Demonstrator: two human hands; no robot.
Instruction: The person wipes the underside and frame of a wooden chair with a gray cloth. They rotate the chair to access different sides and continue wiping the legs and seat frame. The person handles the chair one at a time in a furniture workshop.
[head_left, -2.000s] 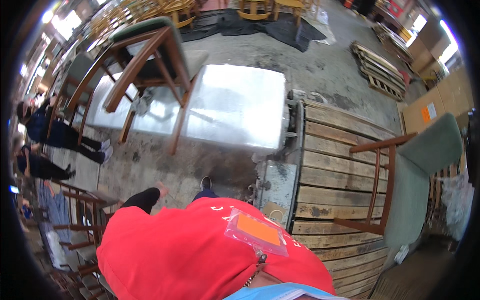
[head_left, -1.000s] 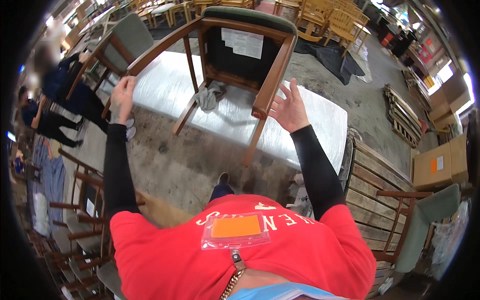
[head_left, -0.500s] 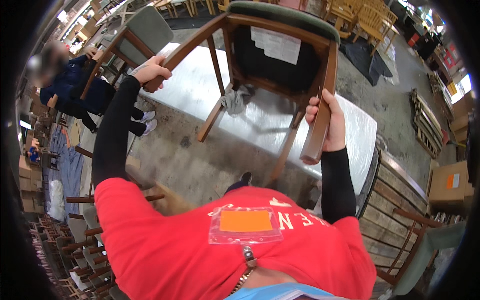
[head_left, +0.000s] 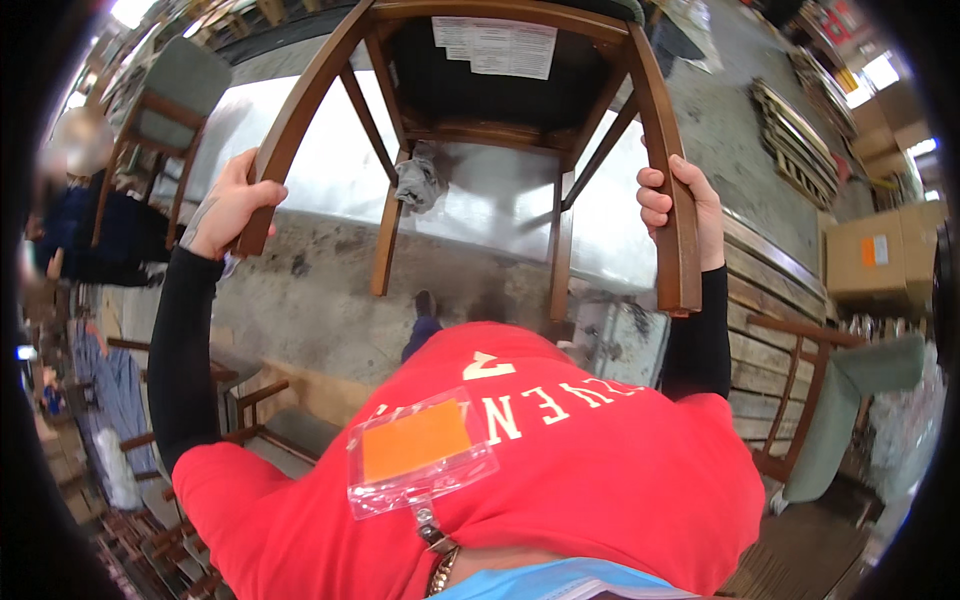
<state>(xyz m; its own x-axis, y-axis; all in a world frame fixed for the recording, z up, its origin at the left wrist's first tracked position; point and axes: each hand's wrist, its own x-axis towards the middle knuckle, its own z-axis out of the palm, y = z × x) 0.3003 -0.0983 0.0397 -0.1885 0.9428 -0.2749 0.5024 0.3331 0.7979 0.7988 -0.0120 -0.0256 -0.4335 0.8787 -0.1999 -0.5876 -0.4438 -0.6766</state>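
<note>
I hold a brown wooden chair (head_left: 480, 110) tipped up in front of me, its dark seat underside with a white paper label facing me. My left hand (head_left: 232, 205) grips the end of its left back leg. My right hand (head_left: 682, 205) is wrapped around the right back leg near its end. Both front legs point down toward the shiny metal-topped table (head_left: 330, 170) behind the chair. A grey rag (head_left: 418, 180) lies on that table. Black sleeves cover both forearms, and a red shirt with an orange badge (head_left: 418, 450) fills the lower view.
A green-cushioned wooden chair (head_left: 850, 400) lies on a wooden pallet (head_left: 770, 320) at right. Another green chair (head_left: 170, 95) stands at the table's far left, near a seated person in dark clothes (head_left: 95, 230). Cardboard boxes (head_left: 880, 260) are at far right; stacked chairs (head_left: 150, 480) at lower left.
The chair has risen and swung closer to me, now filling the upper view. Both hands have stayed gripped on its back legs and lifted with it.
</note>
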